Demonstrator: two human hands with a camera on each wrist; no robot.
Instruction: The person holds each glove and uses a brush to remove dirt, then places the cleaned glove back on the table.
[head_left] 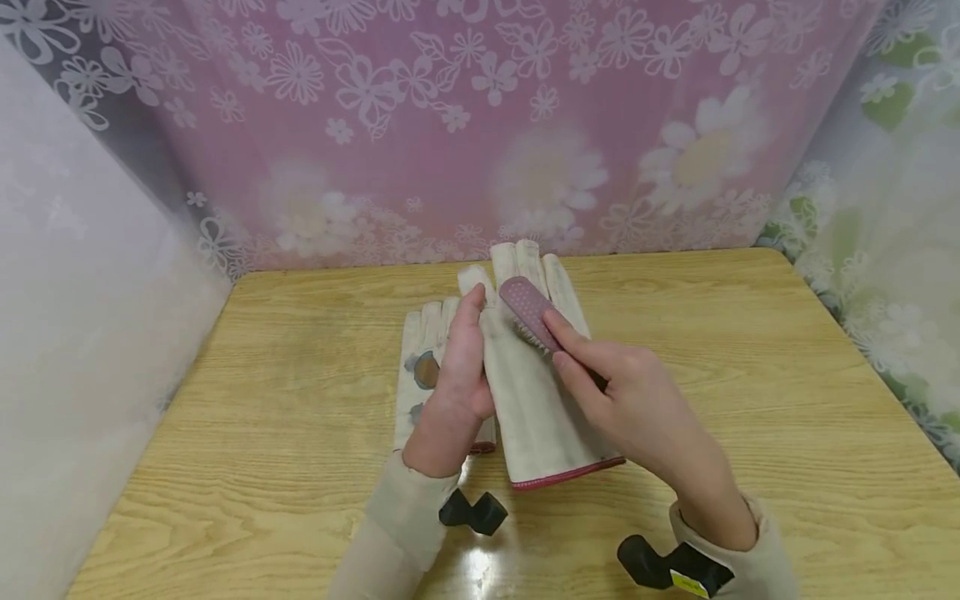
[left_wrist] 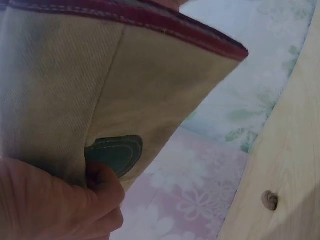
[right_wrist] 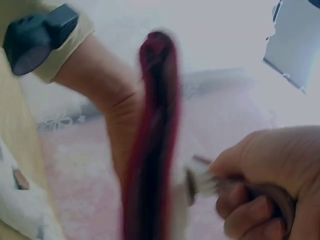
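My left hand (head_left: pixel 453 396) grips a cream cloth work glove (head_left: pixel 536 408) from its left side, thumb up along the edge. The glove's fingers point away, and its cuff with red trim (left_wrist: pixel 200 40) faces me. In the left wrist view, curled fingertips lie over a green-grey patch (left_wrist: pixel 127 152) on the glove's other face. My right hand (head_left: pixel 641 408) holds a pink brush (head_left: pixel 528 304) by its dark handle, bristles (right_wrist: pixel 205 184) against the glove's upper face. A second cream glove (head_left: pixel 408 342) with grey patches lies on the table, partly hidden behind my left hand.
The wooden table (head_left: pixel 300 400) reaches back to a pink flowered curtain (head_left: pixel 420 150). Pale hangings flank it on the left (head_left: pixel 90 275) and right (head_left: pixel 892 275). Each wrist wears a black device, the left one (head_left: pixel 472 512) close below the glove's cuff.
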